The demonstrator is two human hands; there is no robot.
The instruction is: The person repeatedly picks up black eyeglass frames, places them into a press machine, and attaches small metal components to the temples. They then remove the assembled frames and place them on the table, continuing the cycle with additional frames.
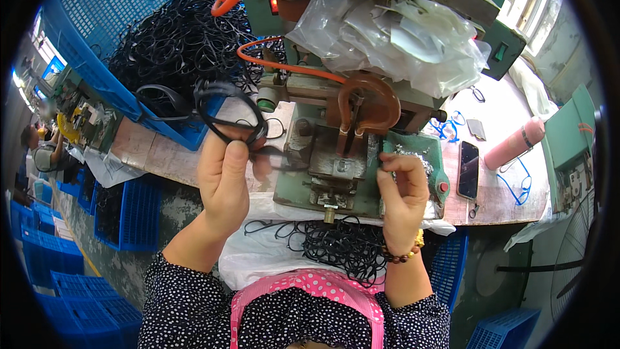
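Head view, looking down on a worker seated at a workbench [161, 155]. The left hand [224, 178] is raised over the bench's near edge, thumb and fingers pinched on a black spectacle frame [226, 108], which stands partly blurred just above the knuckles and in front of the blue crate [97, 45]. That crate, at the bench's far left corner, is heaped with a tangle of black frames [181, 42]. The right hand [403, 194] hovers at the near right edge of the green bench machine [336, 168], fingers curled together with thumb against forefinger; whether anything small sits between them cannot be told. A beaded bracelet [403, 255] circles that wrist.

On the machine, a copper U-shaped loop [368, 100] arches over the metal fixture [336, 165] between the two hands. Orange hoses [258, 58] run from the top edge down to the machine, and crumpled clear plastic bags [394, 32] lie over its upper part.

Toward the bench's right edge lie a dark phone [467, 169], a pink bottle [515, 144] and blue frames [516, 187]. More black frames [342, 245] rest on a white sheet [258, 252] in the worker's lap, below the bench's near edge. Blue crates [58, 271] stand stacked on the floor at left, where another person [42, 152] sits well apart.
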